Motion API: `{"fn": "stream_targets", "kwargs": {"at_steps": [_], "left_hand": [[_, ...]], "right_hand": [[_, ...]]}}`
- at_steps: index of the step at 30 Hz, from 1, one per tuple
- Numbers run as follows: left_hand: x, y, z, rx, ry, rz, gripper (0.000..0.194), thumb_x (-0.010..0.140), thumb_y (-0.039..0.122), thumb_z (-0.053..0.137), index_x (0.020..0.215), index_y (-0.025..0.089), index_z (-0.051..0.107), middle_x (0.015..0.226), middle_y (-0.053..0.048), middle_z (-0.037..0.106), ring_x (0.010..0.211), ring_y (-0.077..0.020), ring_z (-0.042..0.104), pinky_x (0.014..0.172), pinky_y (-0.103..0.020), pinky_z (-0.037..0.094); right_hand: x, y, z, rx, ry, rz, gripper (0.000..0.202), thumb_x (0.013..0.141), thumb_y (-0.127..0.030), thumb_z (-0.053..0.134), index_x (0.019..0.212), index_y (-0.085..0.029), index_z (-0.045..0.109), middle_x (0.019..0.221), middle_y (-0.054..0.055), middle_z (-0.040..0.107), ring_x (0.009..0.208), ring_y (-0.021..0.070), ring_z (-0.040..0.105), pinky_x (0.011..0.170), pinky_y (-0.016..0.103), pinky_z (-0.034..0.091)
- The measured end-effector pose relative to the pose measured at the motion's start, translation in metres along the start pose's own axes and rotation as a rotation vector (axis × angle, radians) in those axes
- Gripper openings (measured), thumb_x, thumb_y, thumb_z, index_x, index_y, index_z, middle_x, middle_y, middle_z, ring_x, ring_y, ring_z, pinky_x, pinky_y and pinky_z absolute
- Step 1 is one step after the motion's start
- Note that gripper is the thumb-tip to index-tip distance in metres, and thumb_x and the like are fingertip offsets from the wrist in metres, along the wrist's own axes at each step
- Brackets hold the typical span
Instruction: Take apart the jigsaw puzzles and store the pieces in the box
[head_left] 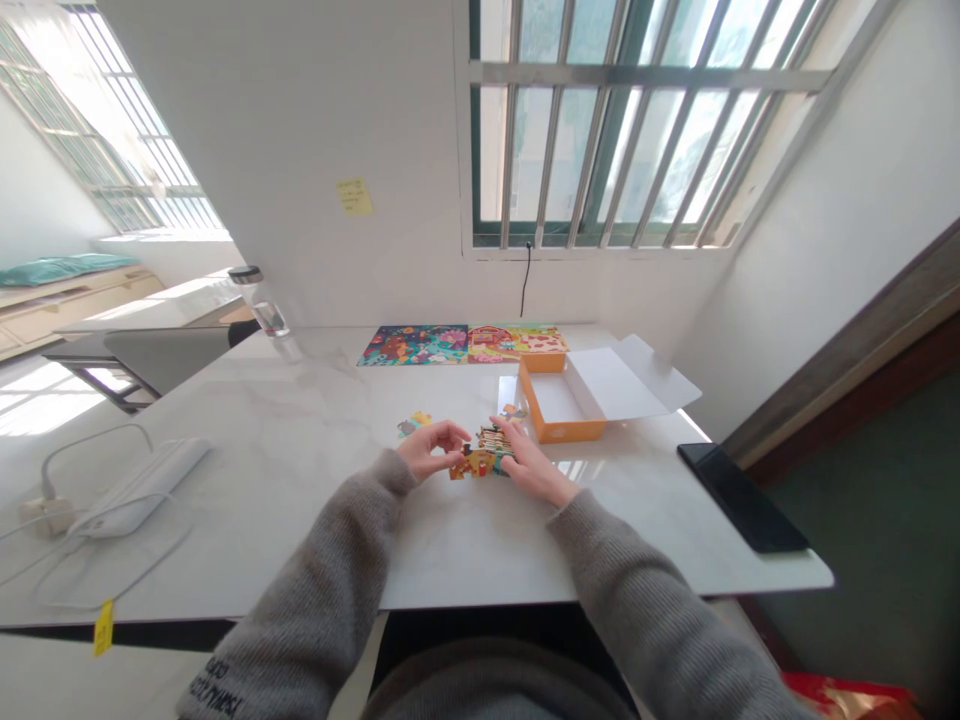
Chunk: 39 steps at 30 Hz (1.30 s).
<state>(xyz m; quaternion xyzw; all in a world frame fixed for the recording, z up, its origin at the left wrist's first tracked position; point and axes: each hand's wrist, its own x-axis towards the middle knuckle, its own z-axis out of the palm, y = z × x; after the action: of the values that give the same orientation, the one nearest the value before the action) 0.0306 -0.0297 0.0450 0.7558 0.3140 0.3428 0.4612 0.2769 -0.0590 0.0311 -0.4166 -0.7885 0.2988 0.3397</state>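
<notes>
My right hand (pixel 536 468) is closed around a stack of jigsaw puzzle pieces (pixel 493 440), whose layered edges face left. Just below the stack lie more colourful puzzle pieces (pixel 472 465), mostly orange and yellow. My left hand (pixel 430 450) is curled at the left side of these, thumb and forefinger at the edge of a dark piece; the exact contact is small and partly hidden. Behind the left hand rests a yellow and grey-green piece (pixel 412 424) on the table. Another loose piece (pixel 513 411) lies beyond the right hand.
An open orange box (pixel 566 432) with a white lid stands at the right. Two colourful picture sheets (pixel 412 345) lie by the wall. A black tablet-like slab (pixel 739 498) is at the right edge, a clear bottle (pixel 262 303) at the back left, and a white power strip (pixel 150 487) with cables at left.
</notes>
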Motion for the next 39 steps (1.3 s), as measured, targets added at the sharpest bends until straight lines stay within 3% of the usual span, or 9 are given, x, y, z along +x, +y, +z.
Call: {"fn": "stream_targets", "kwargs": {"at_steps": [3,10,15,21,26,29,32,35,39], "left_hand": [[0.003,0.002,0.015,0.097,-0.04,-0.001,0.03,0.077,0.041,0.072,0.083,0.013,0.061,0.074,-0.003,0.063,0.067,-0.0128,0.058,0.067,-0.028,0.049],[0.009,-0.004,0.034,0.471,0.212,0.127,0.017,0.074,0.025,0.067,0.07,0.018,0.053,0.067,0.003,0.052,0.063,-0.0115,0.046,0.062,-0.025,0.04],[0.011,-0.011,0.056,0.415,0.235,0.068,0.023,0.073,0.026,0.068,0.08,0.019,0.047,0.065,0.008,0.04,0.054,-0.0072,0.038,0.053,-0.021,0.035],[0.011,-0.014,0.064,0.254,0.274,0.077,0.034,0.072,0.025,0.067,0.098,0.02,0.045,0.075,0.006,0.045,0.057,-0.0081,0.048,0.053,-0.022,0.045],[0.006,-0.012,0.037,0.334,0.072,0.111,0.047,0.077,0.018,0.058,0.121,0.021,0.044,0.091,-0.001,0.056,0.068,-0.0115,0.057,0.063,-0.026,0.05],[0.001,-0.021,0.003,0.658,0.328,0.013,0.043,0.078,0.019,0.056,0.12,0.02,0.049,0.091,-0.004,0.06,0.081,-0.0185,0.058,0.079,-0.035,0.049],[-0.007,-0.035,-0.029,0.957,0.46,-0.28,0.05,0.077,0.031,0.063,0.125,0.021,0.054,0.117,-0.013,0.058,0.11,-0.0328,0.05,0.092,-0.046,0.042],[-0.014,-0.047,-0.044,1.036,0.417,-0.47,0.053,0.078,0.042,0.064,0.127,0.024,0.055,0.123,-0.015,0.055,0.117,-0.0375,0.045,0.094,-0.049,0.039],[-0.013,-0.05,-0.045,0.984,0.363,-0.453,0.061,0.075,0.04,0.066,0.133,0.025,0.051,0.111,-0.012,0.059,0.108,-0.0336,0.051,0.094,-0.046,0.04]], "right_hand": [[0.0,0.001,0.0,0.009,0.002,0.004,0.07,0.078,-0.013,0.045,0.146,-0.015,0.034,0.138,0.014,0.043,0.135,0.0271,0.037,0.118,0.048,0.024],[-0.001,0.005,0.001,0.031,0.015,-0.017,0.061,0.086,-0.018,0.042,0.146,-0.017,0.035,0.138,0.012,0.043,0.135,0.0248,0.037,0.118,0.046,0.024],[-0.001,-0.003,0.007,0.028,0.072,0.013,0.053,0.094,-0.037,0.044,0.144,-0.019,0.038,0.134,0.013,0.045,0.132,0.0252,0.04,0.116,0.045,0.028],[0.002,-0.004,0.015,-0.021,0.164,0.015,0.054,0.092,-0.036,0.051,0.141,-0.018,0.039,0.133,0.015,0.045,0.131,0.0262,0.042,0.114,0.045,0.031],[0.004,0.0,0.015,-0.046,0.154,0.018,0.06,0.088,-0.034,0.059,0.142,-0.018,0.037,0.13,0.015,0.046,0.125,0.0268,0.047,0.11,0.045,0.036],[0.004,0.002,0.013,-0.044,0.131,0.015,0.061,0.087,-0.034,0.06,0.142,-0.019,0.037,0.13,0.014,0.046,0.125,0.0268,0.046,0.11,0.045,0.035],[0.004,0.004,0.012,-0.04,0.113,0.018,0.062,0.087,-0.034,0.06,0.143,-0.019,0.037,0.13,0.014,0.045,0.125,0.0267,0.046,0.111,0.045,0.035],[0.003,0.006,0.012,-0.037,0.105,0.014,0.063,0.088,-0.035,0.06,0.143,-0.019,0.036,0.131,0.014,0.045,0.125,0.0267,0.046,0.111,0.045,0.034],[0.003,0.005,0.011,-0.03,0.098,0.01,0.064,0.087,-0.035,0.061,0.144,-0.019,0.036,0.13,0.014,0.045,0.126,0.027,0.045,0.111,0.045,0.034]]}}
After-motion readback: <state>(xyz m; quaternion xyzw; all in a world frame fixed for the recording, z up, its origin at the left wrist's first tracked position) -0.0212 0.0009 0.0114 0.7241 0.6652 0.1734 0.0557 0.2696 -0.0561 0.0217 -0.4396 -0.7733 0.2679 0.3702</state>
